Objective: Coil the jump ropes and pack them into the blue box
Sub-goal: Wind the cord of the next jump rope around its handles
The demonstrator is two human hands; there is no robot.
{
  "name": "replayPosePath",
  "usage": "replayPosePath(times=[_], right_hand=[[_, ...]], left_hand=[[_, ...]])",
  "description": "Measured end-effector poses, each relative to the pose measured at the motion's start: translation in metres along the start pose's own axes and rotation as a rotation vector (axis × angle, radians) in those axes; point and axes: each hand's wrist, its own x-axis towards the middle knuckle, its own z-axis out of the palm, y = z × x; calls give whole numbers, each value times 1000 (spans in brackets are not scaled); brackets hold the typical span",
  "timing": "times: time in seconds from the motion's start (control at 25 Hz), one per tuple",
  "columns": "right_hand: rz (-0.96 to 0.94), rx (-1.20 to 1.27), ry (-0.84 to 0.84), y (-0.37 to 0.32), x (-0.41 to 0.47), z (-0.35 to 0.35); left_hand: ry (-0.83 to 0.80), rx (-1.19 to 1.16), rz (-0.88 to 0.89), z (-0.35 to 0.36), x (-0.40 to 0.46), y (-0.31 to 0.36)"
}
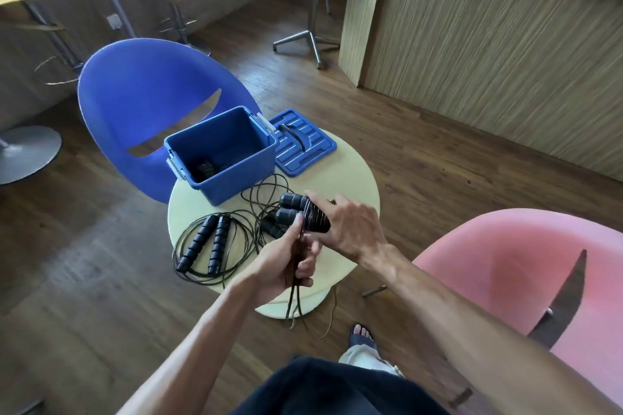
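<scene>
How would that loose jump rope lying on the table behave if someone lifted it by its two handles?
The thin cord of the loose jump rope lies in slack loops on the round table, so it would probably dangle and uncoil. Its ribbed handles look stiff and grippy. Being round, they might roll if nudged sideways.

Round cream table (350,175) in front of me. On it, far left: my open blue box (236,175), one corner past the rim. Its blue lid (305,145) lies flat just beside it on the right. Near left: a loose jump rope (205,242), two black handles side by side inside its cord loops. More black cord (266,192) sprawls mid-table.
</scene>
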Motion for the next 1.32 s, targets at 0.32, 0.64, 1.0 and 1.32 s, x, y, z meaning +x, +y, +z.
replayPosePath(times=[0.32, 0.64, 1.0, 1.32], right_hand=[[135, -60, -350, 9, 6, -3], [168, -8, -508, 0, 10, 2], [194, 117, -409, -3, 12, -11], [199, 248, -419, -1, 5, -10]], left_hand=[[315, 358, 251, 20, -5, -5], [417, 477, 191, 20, -8, -12], [306, 476, 281, 24, -21, -6], [261, 515, 320, 4, -17, -27]])
